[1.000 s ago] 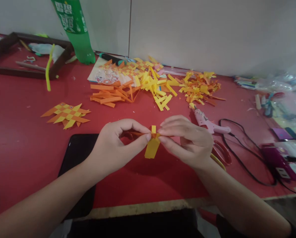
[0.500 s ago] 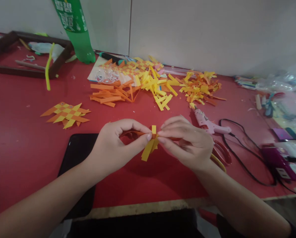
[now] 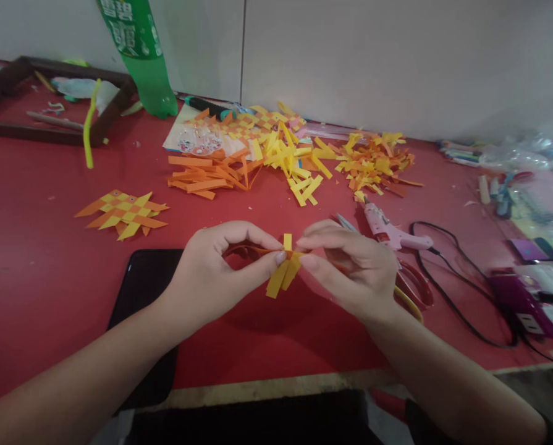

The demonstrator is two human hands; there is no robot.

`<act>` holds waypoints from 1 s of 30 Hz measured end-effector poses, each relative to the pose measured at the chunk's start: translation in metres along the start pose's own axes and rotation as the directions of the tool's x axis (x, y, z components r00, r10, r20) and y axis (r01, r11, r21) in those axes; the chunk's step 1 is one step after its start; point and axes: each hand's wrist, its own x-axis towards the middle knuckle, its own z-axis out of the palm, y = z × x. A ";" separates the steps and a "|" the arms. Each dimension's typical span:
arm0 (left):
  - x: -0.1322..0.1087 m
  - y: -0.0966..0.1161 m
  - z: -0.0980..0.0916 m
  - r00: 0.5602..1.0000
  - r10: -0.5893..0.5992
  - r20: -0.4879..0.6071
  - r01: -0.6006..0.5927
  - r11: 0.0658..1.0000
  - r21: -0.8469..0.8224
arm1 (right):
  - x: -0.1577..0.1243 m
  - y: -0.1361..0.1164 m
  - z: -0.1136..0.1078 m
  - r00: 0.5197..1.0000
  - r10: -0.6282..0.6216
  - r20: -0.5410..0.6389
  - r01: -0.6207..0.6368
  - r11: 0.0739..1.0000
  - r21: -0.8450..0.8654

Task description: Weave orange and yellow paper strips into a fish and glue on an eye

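Observation:
Between my hands, above the red table, are interlaced yellow and orange paper strips point(image 3: 280, 279). My left hand point(image 3: 230, 259) pinches them between thumb and forefinger, with an orange strip running back under its palm. My right hand point(image 3: 350, 259) closes its thumb and fingers on the right side of the strips; its curled fingers partly hide what they grip. A yellow end sticks up between the hands, and more yellow ends hang below. Woven paper fish point(image 3: 128, 212) lie on the table to the left. Behind my right hand lie scissors point(image 3: 415, 284), their handles partly covered.
A black phone point(image 3: 141, 296) lies under my left forearm. Farther back are orange strips point(image 3: 204, 176), yellow strips point(image 3: 285, 154) and a pile of offcuts point(image 3: 373, 161). At right a pink glue gun point(image 3: 392, 228) trails a black cord point(image 3: 461, 321). A green bottle point(image 3: 153, 80) stands by the wall.
My right thumb has shifted slightly right and apart from the forefinger. The hanging yellow ends have fanned out a little, and the scissors' tip now shows behind my right hand.

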 end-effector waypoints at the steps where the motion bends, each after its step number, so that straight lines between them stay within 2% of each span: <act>1: 0.000 0.000 0.000 1.000 -0.001 -0.003 0.001 1.000 -0.002 | -0.001 0.000 0.000 0.998 0.060 0.013 -0.060 0.997 0.051; 3: -0.001 0.001 0.000 1.000 0.002 -0.011 -0.002 1.000 -0.008 | -0.002 0.000 -0.001 0.987 0.150 0.049 -0.155 0.980 0.125; 5: -0.002 0.001 0.001 1.000 0.006 -0.015 -0.006 1.000 -0.012 | -0.002 0.000 0.000 0.982 0.173 0.071 -0.182 0.971 0.152; 14: -0.002 0.000 0.000 1.000 0.014 -0.003 -0.014 1.000 -0.020 | -0.003 0.001 0.003 0.987 0.149 0.061 -0.155 0.983 0.100; 23: -0.001 0.000 0.001 0.999 0.051 0.013 -0.050 0.996 -0.070 | -0.003 0.003 0.004 0.991 0.116 0.072 -0.124 0.985 0.118; 30: -0.003 0.000 0.000 0.997 0.060 0.051 -0.058 0.997 -0.049 | -0.005 0.003 0.003 0.990 0.113 0.081 -0.124 0.983 0.135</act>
